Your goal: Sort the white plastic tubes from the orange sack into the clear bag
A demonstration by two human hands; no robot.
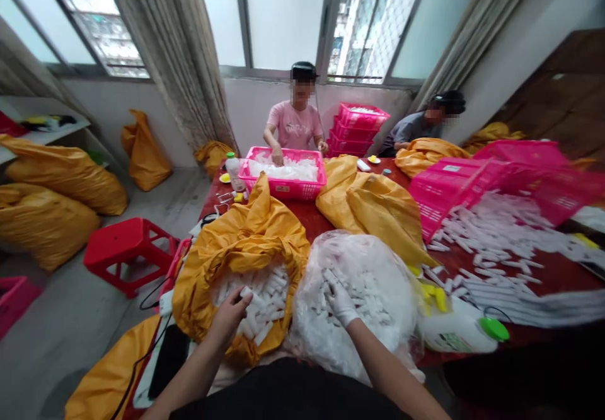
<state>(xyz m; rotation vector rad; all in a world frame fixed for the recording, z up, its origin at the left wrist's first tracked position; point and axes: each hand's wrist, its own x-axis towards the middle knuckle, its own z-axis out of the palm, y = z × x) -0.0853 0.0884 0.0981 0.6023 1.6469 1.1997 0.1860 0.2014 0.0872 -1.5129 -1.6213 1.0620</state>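
Note:
My left hand (231, 313), bare, is closed on a small white plastic piece (246, 292) held between thumb and fingers. It hovers over the yellow woven sack (189, 294), whose rolled-down mouth shows many short white tube-like pieces (271, 297). On the right, my gloved right hand (342, 305) is over a clear plastic bag (309, 325) full of similar white pieces (366, 287). Its fingers appear closed around one white piece near the fingertips, though the grip is small and partly blurred.
A white bottle with green cap (456, 332) lies right of the bag. Pink baskets (454, 186) spill white pieces across the red table. Across from me, a person (295, 123) reaches into a pink basket (283, 188); another person (416, 131) sits farther right. A red stool (118, 246) stands left.

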